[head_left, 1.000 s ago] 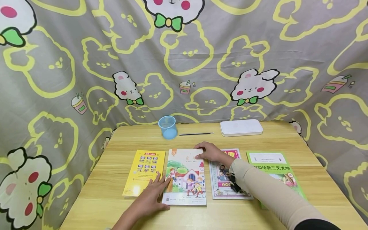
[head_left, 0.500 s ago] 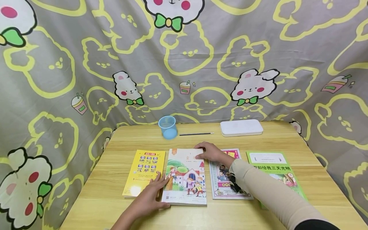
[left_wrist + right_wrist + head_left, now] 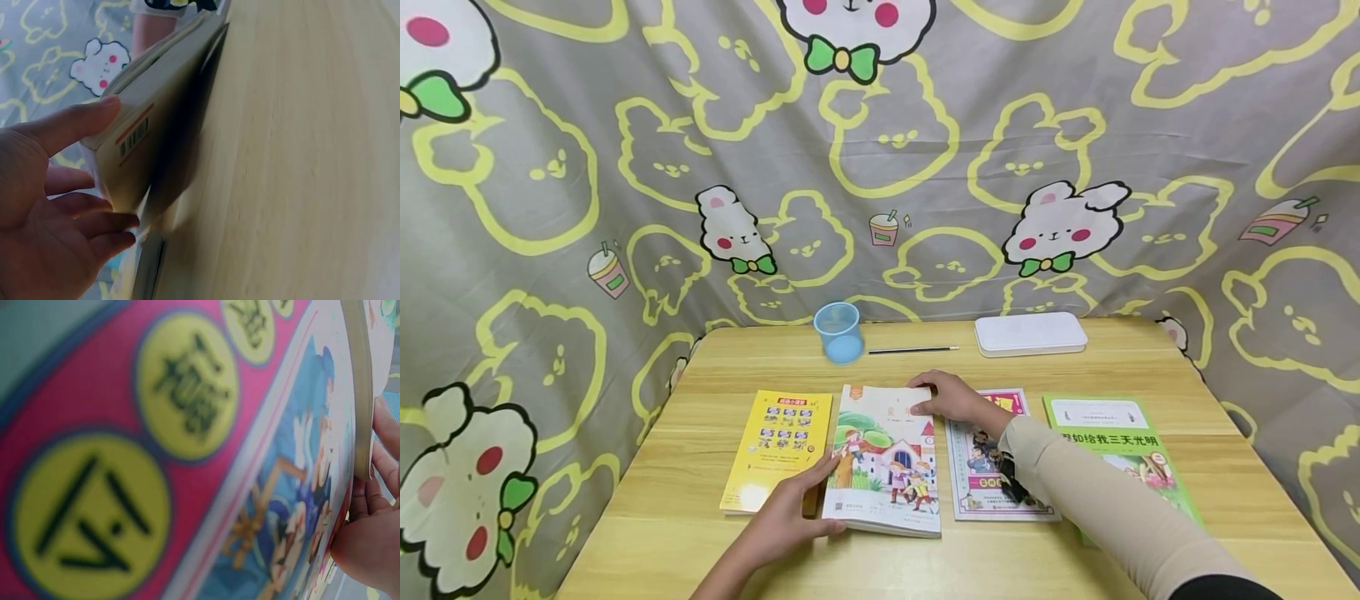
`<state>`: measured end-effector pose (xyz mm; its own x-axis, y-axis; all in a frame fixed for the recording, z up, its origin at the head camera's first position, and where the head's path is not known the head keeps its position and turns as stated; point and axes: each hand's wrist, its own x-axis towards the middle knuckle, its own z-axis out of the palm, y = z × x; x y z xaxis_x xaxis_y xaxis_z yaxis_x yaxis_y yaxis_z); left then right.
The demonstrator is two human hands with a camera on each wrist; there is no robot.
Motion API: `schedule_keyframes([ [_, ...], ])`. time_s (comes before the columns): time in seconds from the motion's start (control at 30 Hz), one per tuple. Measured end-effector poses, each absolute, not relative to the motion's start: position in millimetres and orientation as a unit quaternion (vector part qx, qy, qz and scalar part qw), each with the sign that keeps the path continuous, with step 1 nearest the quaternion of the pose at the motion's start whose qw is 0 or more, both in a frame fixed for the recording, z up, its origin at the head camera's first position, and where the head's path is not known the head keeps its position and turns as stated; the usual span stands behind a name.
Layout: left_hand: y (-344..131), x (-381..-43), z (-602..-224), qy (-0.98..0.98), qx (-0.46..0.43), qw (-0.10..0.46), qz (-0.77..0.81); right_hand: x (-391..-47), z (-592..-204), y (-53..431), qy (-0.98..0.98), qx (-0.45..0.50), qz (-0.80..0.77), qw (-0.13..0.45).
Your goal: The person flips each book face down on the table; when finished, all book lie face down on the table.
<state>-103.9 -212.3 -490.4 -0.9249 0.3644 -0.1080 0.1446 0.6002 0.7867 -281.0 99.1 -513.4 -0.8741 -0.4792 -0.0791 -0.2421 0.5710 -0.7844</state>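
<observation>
A white illustrated book (image 3: 883, 454) lies between both hands, its near left side raised off the table. My left hand (image 3: 784, 518) holds that near left corner; in the left wrist view the thumb presses the book's edge (image 3: 159, 69), and the barcode on its back cover shows above a dark gap. With the thumb over the cover and fingers at the side, my right hand (image 3: 951, 396) grips the far right corner. The right wrist view has this hand (image 3: 369, 534) around the book's edge (image 3: 361, 394), close above a pink-bordered book (image 3: 187, 462).
A yellow book (image 3: 778, 454) lies left, partly behind the left hand. The right sleeve crosses the pink-bordered book and a green book (image 3: 1108, 437). Along the back stand a blue cup (image 3: 839, 333), a thin dark pencil or brush (image 3: 913, 350) and a white case (image 3: 1030, 333).
The white book's near left side has risen slightly and the book has turned a little. My left hand has closed in on its corner, while the right hand has stayed almost still.
</observation>
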Motion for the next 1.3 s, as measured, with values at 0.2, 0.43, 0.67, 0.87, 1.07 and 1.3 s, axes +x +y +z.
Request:
schedule_keyframes([
  [0.2,-208.0,-103.6,-489.8,0.840,0.119,0.151,0.508,-280.9,-513.6,99.9,0.875,-0.203,-0.416,0.144],
  [0.43,-203.4,-102.5,-486.3,0.780,0.089,0.169,0.596,-281.2,-515.1,100.1,0.876,-0.200,-0.414,0.144],
  [0.67,-195.4,-100.2,-484.6,0.718,0.067,0.159,0.674,-280.8,-516.1,100.4,0.876,-0.197,-0.416,0.142],
  [0.87,-183.3,-94.2,-486.0,0.649,0.051,0.150,0.744,-279.9,-515.2,99.8,0.875,-0.191,-0.422,0.144],
  [1.07,-175.2,-90.9,-485.7,0.629,0.049,0.124,0.766,-279.7,-515.1,99.3,0.875,-0.185,-0.424,0.142],
  [1.3,-174.1,-91.8,-487.2,0.625,0.054,0.102,0.772,-280.7,-516.4,98.6,0.878,-0.173,-0.423,0.141],
])
